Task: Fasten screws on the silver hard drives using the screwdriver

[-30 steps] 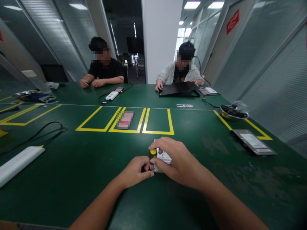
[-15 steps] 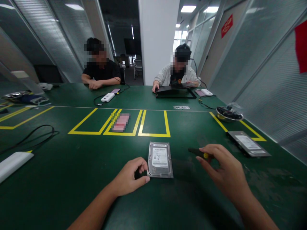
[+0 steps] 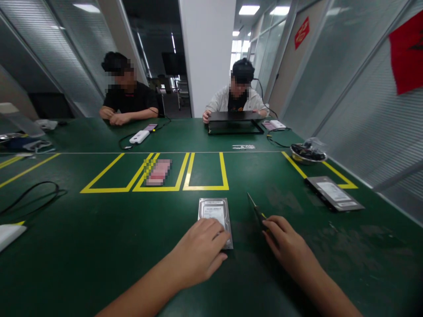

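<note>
A silver hard drive point(image 3: 214, 210) with a white label lies on the green table in front of me. My left hand point(image 3: 200, 248) is over its near half, fingers together and curled across it, the thumb by its near right corner; the undersides of the fingertips are hidden. To the right, my right hand point(image 3: 284, 242) is closed on a screwdriver point(image 3: 258, 213) with a dark and yellow handle. Its thin metal tip points up and left, clear of the drive.
A second drive-like unit point(image 3: 333, 193) lies at the right, near a metal bowl point(image 3: 309, 156) of dark parts. Yellow tape point(image 3: 206, 188) marks boxes on the table; a pink blurred item point(image 3: 159, 172) lies in one. Across sit two people, one holding a black panel point(image 3: 231, 116).
My left hand has moved right, from beside the hard drive to over it. The screwdriver has turned in my right hand and now shows its metal shaft. The view has shifted slightly right.
</note>
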Demonstrator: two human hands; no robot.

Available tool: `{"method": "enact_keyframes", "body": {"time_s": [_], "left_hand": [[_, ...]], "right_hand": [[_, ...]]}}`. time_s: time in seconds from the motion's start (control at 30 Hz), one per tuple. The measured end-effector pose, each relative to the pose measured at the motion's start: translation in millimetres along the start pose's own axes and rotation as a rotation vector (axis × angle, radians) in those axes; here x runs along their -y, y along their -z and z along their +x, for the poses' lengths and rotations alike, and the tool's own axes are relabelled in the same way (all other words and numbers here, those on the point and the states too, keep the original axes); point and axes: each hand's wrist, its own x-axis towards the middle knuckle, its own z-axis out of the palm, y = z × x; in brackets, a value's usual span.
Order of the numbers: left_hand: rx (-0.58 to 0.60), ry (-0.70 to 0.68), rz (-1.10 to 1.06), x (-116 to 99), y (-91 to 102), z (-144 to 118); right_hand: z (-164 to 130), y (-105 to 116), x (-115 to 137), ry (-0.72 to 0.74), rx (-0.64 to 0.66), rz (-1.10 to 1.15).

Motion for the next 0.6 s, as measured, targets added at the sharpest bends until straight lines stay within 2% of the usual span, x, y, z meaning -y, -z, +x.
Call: {"method": "enact_keyframes", "body": {"time_s": [0.1, 0.2, 0.4, 0.6], "left_hand": [[0.026, -0.068, 0.038, -7.4, -6.0, 16.6], [0.008, -0.065, 0.082, -8.2, -16.1, 25.8], [-0.015, -0.008, 0.099, 2.9, -29.2, 27.2], [-0.031, 0.007, 0.136, 12.9, -27.4, 25.8]], "right_hand": [[4.2, -4.9, 1.7, 0.028, 0.059, -0.03], [9.5, -10.3, 2.3, 0.064, 0.098, -0.076], [15.4, -23.0, 2.0, 0.142, 0.093, -0.105], [20.5, -30.4, -1.7, 0.167, 0.11, -0.111]]}}
